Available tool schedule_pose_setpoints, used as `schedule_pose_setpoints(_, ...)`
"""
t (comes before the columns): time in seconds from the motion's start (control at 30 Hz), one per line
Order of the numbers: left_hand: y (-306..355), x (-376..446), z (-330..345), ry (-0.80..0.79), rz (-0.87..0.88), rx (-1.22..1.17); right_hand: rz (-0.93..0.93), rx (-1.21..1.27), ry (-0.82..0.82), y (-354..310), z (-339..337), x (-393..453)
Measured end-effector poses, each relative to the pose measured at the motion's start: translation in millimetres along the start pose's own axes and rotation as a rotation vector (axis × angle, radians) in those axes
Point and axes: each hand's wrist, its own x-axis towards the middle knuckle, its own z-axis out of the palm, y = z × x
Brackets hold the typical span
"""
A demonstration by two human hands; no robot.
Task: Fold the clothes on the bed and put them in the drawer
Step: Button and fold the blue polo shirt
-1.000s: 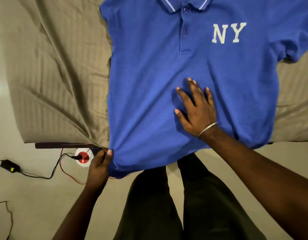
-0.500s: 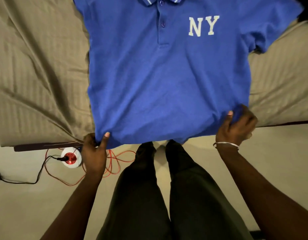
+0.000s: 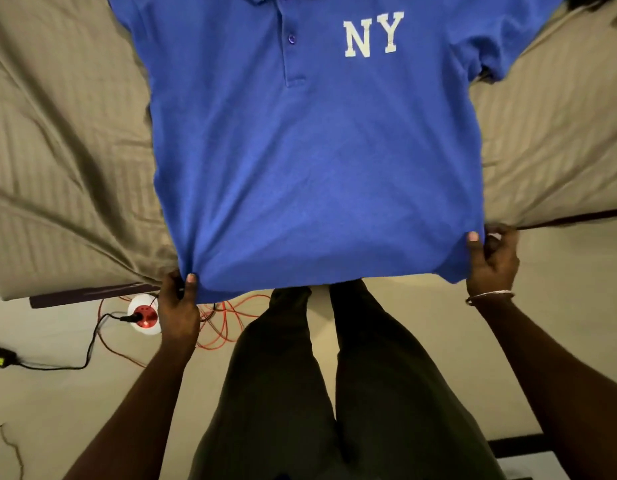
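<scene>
In the head view, a bright blue cotton polo shirt with white "NY" letters (image 3: 314,150) is lying face up and spread flat on the olive-tan striped bed sheet (image 3: 57,161), its collar at the far edge of the picture and its hem hanging over the near edge of the bed. The left hand (image 3: 178,306) is pinching the near left corner of the hem, thumb on top of the cloth and fingers curled beneath. The right hand (image 3: 492,261), wearing a thin silver bangle (image 3: 489,296) at the wrist, is gripping the near right corner in what looks like the same way, though that hand is slightly blurred. Below the hem, the person's dark trouser legs (image 3: 335,393) are standing on the pale floor (image 3: 57,410). Near the left hand, a round white and red socket reel (image 3: 145,315) is sitting on the floor with thin orange cable (image 3: 227,323) looping beside it.
</scene>
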Motion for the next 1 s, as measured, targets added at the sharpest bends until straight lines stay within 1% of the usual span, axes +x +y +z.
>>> schedule_pose_setpoints(0.03,-2.1,-0.8,-0.6,-0.013,-0.012,0.008,-0.018,-0.048,-0.080,5.2,-1.2,0.3)
schedule_pose_setpoints(0.1,-2.3,-2.4,-0.9,-0.015,-0.011,0.005,-0.121,-0.172,-0.163,18.0,-4.5,0.6)
schedule_pose_setpoints(0.13,-1.7,-2.8,-1.1,0.004,0.003,0.012,-0.143,-0.190,-0.164,21.5,-7.0,-0.8)
schedule_pose_setpoints(0.2,0.4,-3.5,-0.1,0.055,0.002,0.016,-0.096,-0.177,-0.130,28.0,-9.6,-5.0)
schedule_pose_setpoints(0.3,-1.3,0.7,2.4,0.073,-0.030,0.009,-0.044,-0.252,-0.120,24.5,0.4,-8.3)
schedule_pose_setpoints(0.37,5.2,5.9,4.3,0.142,-0.015,0.020,-0.100,-0.270,-0.024,11.4,14.6,-9.6)
schedule_pose_setpoints(0.43,19.9,11.0,8.4,0.280,0.115,0.068,-0.235,-0.322,0.165,-10.1,29.0,-13.8)
schedule_pose_setpoints(0.47,31.9,13.6,12.2,0.332,0.196,0.104,-0.314,-0.352,0.230,-23.6,36.4,-14.9)
schedule_pose_setpoints(0.5,44.7,18.4,17.9,0.358,0.277,0.145,-0.388,-0.363,0.243,-37.2,46.4,-14.6)
schedule_pose_setpoints(0.57,67.6,30.6,33.1,0.350,0.502,0.236,-0.495,-0.373,0.194,-68.1,71.3,-13.0)
schedule_pose_setpoints(0.6,79.6,41.1,41.8,0.335,0.612,0.294,-0.543,-0.376,0.141,-85.1,87.5,-9.1)
schedule_pose_setpoints(0.63,89.7,49.7,49.3,0.319,0.680,0.373,-0.580,-0.383,0.070,-99.8,101.7,-4.8)
schedule_pose_setpoints(0.67,98.4,61.7,56.5,0.300,0.690,0.465,-0.609,-0.411,0.009,-114.8,118.1,3.0)
schedule_pose_setpoints(0.7,105.4,68.5,63.3,0.276,0.642,0.543,-0.617,-0.465,-0.037,-124.5,130.8,9.4)
schedule_pose_setpoints(0.77,110.5,82.7,71.8,0.239,0.506,0.587,-0.578,-0.582,-0.084,-135.4,152.2,21.1)
schedule_pose_setpoints(0.8,109.8,85.9,73.1,0.239,0.475,0.585,-0.541,-0.643,-0.091,-136.2,158.4,23.6)
schedule_pose_setpoints(0.87,107.9,91.5,70.4,0.283,0.503,0.540,-0.484,-0.731,-0.062,-138.8,168.8,24.1)
schedule_pose_setpoints(0.9,107.5,92.3,67.4,0.313,0.517,0.479,-0.463,-0.730,-0.032,-141.7,170.6,21.7)
schedule_pose_setpoints(0.97,112.5,104.4,58.2,0.376,0.490,0.326,-0.490,-0.661,-0.005,-161.7,180.8,21.0)
schedule_pose_setpoints(1.0,117.4,115.3,52.1,0.414,0.477,0.269,-0.543,-0.614,-0.014,-178.3,192.1,23.1)
